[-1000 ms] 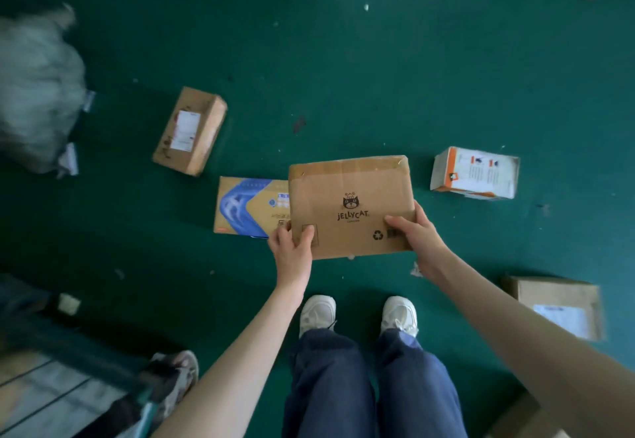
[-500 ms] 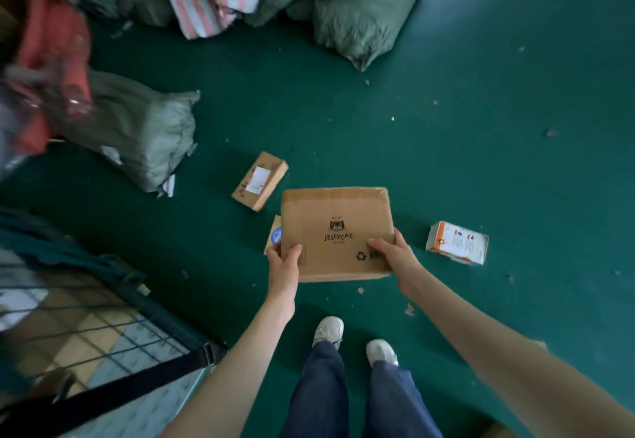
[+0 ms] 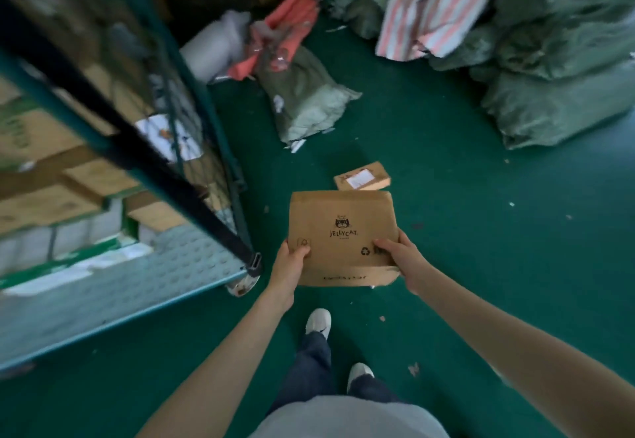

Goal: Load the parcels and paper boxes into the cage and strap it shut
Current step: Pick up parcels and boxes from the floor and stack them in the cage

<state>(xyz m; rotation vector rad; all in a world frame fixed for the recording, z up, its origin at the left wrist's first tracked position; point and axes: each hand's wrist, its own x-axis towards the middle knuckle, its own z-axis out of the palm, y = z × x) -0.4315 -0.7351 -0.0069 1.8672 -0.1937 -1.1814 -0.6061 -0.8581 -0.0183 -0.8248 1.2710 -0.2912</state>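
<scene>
While left hand (image 3: pixel 291 260) and right hand (image 3: pixel 400 256) grip the box (image 3: pixel 343 210) | print: JELLYCAT, recycling mark (image 3: pixel 366 251)

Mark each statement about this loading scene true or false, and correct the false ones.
1. The left hand and the right hand both grip the Jellycat box. True.
2. A black strap runs slantwise across the cage. True.
3. The Jellycat box lies inside the cage. False: it is held in the air over the green floor, to the right of the cage.
4. A small parcel with a white label lies on the floor beyond the held box. True.
5. The cage holds nothing. False: cardboard boxes are stacked inside it.
</scene>
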